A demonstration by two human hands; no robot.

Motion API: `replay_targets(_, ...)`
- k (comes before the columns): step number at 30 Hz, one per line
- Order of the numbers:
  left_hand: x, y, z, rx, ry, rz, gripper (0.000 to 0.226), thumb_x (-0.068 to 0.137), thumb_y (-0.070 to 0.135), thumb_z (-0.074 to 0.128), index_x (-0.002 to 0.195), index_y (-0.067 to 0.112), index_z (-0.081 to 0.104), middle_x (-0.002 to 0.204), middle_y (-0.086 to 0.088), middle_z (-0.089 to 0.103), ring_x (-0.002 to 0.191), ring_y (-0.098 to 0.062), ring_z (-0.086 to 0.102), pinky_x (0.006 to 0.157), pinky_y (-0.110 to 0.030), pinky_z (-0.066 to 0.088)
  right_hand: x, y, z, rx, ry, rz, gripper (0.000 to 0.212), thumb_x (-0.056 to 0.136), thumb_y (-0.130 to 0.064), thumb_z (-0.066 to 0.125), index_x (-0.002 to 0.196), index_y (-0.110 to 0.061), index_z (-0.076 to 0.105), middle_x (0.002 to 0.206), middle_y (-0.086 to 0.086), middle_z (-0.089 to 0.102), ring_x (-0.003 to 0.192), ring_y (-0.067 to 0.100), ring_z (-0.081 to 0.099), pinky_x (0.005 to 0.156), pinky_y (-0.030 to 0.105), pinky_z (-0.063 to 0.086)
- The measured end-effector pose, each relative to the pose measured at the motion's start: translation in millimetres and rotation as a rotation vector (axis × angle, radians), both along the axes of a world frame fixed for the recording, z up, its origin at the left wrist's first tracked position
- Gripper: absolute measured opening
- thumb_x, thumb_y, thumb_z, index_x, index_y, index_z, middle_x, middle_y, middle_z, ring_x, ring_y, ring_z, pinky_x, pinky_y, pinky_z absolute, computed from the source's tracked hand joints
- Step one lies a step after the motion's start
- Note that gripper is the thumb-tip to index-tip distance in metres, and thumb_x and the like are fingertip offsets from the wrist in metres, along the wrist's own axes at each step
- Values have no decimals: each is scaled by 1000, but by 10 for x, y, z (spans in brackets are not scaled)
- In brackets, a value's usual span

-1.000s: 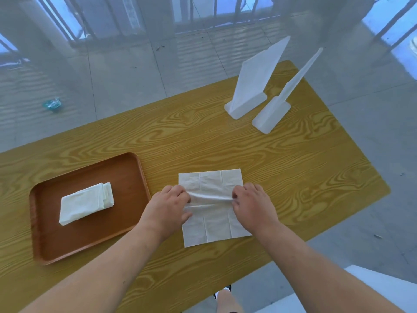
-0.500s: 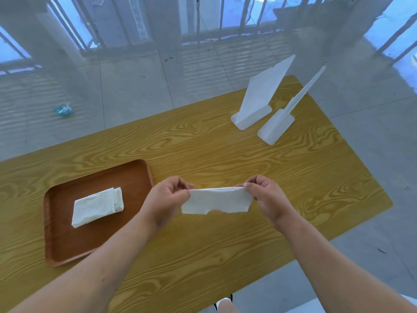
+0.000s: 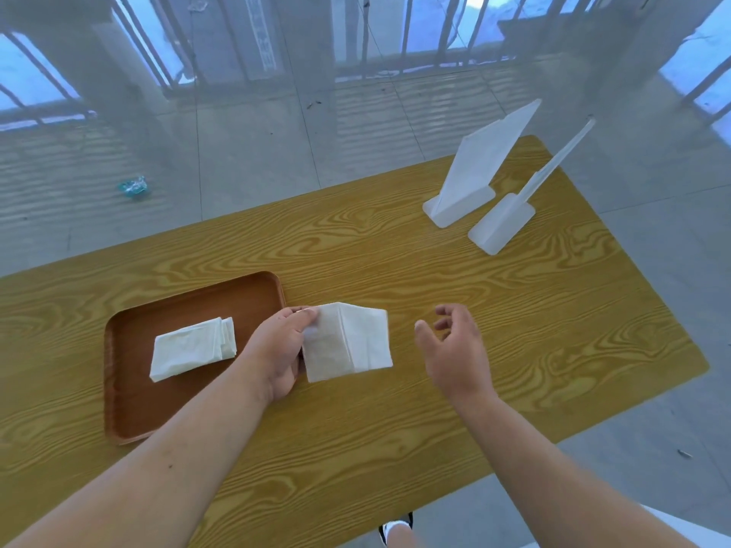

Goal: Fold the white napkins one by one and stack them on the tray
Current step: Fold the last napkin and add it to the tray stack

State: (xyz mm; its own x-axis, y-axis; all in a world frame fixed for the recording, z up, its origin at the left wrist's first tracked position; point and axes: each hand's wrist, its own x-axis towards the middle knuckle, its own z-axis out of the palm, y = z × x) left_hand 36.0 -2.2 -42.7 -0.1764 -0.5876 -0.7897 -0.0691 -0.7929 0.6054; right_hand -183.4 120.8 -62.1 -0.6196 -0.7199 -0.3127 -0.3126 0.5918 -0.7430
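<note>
1. Left hand point(image 3: 283, 346) pinched the folded napkin point(image 3: 350, 340) at its left edge, just right of the tray point(image 3: 130, 409), held over the counter point(image 3: 494, 310).
2. Right hand point(image 3: 455, 346) was empty, fingers loosely spread, near the napkin's right side, not touching it.
3. Folded stack point(image 3: 192, 348) already lay on the tray, left of the left hand.
4. Remaining, by my reading: finish this napkin, place it on the stack; no unfolded napkins were visible.
</note>
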Motion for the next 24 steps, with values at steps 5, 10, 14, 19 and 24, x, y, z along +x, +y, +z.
replay_targets(5,-12,-23,19,67,46,81,18,100,14,70,117,18,68,113,-13,79,93,-31,75,79,-50,64,164,37,156,-41,246,571,92,80,-84,58,151,-28,45,139,-9,54,132,10,44,115,33,38)
replay_targets(10,-101,-7,136,78,178,126,25,97,5,70,120,16,67,87,-8,84,70,-21,80,59,-36,65,416,-101,179,21,156,652,114,76,-73,77,165,-25,25,165,-8,35,154,13,23,127,35,22)
replay_targets(14,-92,-10,251,13,287,68,37,95,0,71,128,14,63,103,-15,84,82,-23,82,62,-33,65,526,-240,240,-133,-60,397,44,91,-27,74,135,-29,69,132,-10,72,124,13,62,105,46,52)
replay_targets(19,77,-53,310,-330,67,-281,76,75,30,92,140,35,53,108,-2,80,96,-18,76,75,-29,60,455,-378,458,-167,-468,268,26,86,-7,62,97,-21,81,94,15,78,83,23,70,74,45,56)
replay_targets(24,228,-153,356,-301,72,-426,114,56,52,99,154,27,48,155,-2,57,142,-21,54,121,-45,42,289,-436,551,-137,-921,303,34,83,-8,62,112,-8,80,105,15,77,98,30,70,83,39,57)
